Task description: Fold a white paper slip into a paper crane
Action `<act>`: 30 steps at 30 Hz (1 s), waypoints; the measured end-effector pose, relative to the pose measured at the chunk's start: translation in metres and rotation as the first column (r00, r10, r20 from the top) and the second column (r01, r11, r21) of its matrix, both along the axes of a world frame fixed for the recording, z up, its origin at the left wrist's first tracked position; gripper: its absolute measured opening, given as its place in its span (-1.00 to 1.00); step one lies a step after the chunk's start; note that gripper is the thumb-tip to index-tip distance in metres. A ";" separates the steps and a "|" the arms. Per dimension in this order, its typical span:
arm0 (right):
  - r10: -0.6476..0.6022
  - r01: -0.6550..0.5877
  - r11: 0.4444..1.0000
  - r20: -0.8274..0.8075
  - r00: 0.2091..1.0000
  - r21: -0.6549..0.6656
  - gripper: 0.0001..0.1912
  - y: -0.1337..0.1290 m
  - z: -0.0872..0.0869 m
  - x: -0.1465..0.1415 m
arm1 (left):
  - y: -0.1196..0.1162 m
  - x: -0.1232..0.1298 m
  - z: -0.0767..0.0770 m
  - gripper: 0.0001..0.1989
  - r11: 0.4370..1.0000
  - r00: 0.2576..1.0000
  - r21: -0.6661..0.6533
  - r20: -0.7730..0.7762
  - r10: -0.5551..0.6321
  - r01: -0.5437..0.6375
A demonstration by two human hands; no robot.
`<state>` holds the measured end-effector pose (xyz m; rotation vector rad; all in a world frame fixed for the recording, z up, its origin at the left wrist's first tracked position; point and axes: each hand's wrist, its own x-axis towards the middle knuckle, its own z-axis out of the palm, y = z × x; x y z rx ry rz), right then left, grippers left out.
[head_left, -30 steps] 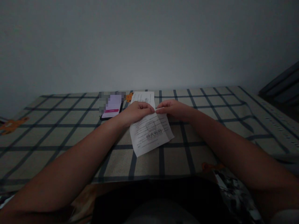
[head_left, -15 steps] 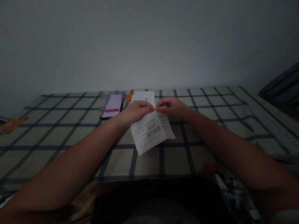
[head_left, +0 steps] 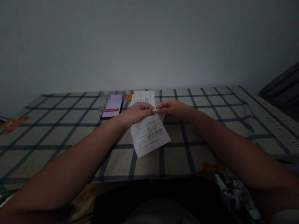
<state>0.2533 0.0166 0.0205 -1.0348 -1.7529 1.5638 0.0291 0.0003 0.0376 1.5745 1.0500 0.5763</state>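
Between my hands is a white printed sheet of paper [head_left: 150, 132], with lines of text and a dark printed figure. My left hand [head_left: 139, 112] is closed on its upper edge, thumb and fingers pinched together. Fingertips of my right hand [head_left: 173, 109] pinch the paper's top corner, right beside the left thumb. A second part of the paper shows just below the right fingers, mostly hidden behind the front part. Beyond my left hand lies another printed sheet [head_left: 144, 96], flat on the cloth; its near end is covered by the hand.
A phone [head_left: 113, 104] with a lit, partly blurred screen lies left of the sheets. The checked cloth [head_left: 205, 133] covers the surface up to the grey wall [head_left: 149, 46]. A dark striped object [head_left: 282, 82] stands at the far right.
Both hands have come down slightly. The paper's rear part, which stuck out on the right, is now mostly behind the front part, whose lower right corner has swung rightward.
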 end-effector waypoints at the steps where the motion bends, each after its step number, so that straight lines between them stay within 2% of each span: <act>1: 0.004 -0.004 1.000 -0.008 1.000 -0.020 -0.75 -0.001 0.000 0.000 | 0.000 0.000 0.000 -0.79 1.000 1.000 0.031 -0.008 0.005 -0.005; 6: 0.047 -0.054 0.989 -0.058 0.997 -0.137 -0.77 -0.006 0.008 -0.002 | 0.002 -0.001 -0.001 -0.76 0.993 0.999 0.118 -0.036 -0.017 0.022; 12: 0.054 -0.067 0.986 -0.092 0.994 -0.152 -0.73 -0.006 0.009 -0.001 | 0.003 -0.001 -0.003 -0.72 0.993 1.000 0.122 -0.026 0.012 -0.008; 14: 0.064 -0.074 0.991 -0.093 0.994 -0.108 -0.70 -0.006 0.008 -0.001 | 0.002 0.000 -0.003 -0.72 0.995 1.000 0.096 0.003 0.013 -0.013; 17: 0.053 -0.051 0.998 -0.051 0.997 0.032 -0.66 -0.006 0.008 -0.001 | 0.000 0.001 -0.001 -0.73 0.999 0.997 0.020 0.070 0.033 -0.035; 21: -0.004 0.006 0.974 -0.010 1.000 0.225 -0.65 -0.006 0.007 -0.001 | 0.000 0.000 0.001 -0.74 0.996 0.987 -0.048 0.141 0.078 -0.072; 24: -0.019 0.021 0.963 -0.011 1.000 0.267 -0.66 -0.005 0.006 -0.001 | 0.001 -0.001 0.001 -0.76 0.997 0.985 -0.037 0.158 0.065 -0.060; 26: -0.012 0.017 0.972 -0.025 1.000 0.236 -0.67 -0.004 0.005 -0.001 | 0.000 -0.001 0.001 -0.76 0.997 0.987 -0.035 0.148 0.067 -0.062; 30: 0.050 -0.046 0.998 -0.113 0.992 0.040 -0.72 -0.005 0.006 -0.001 | 0.000 0.000 0.000 -0.75 0.997 0.988 -0.040 0.134 0.073 -0.068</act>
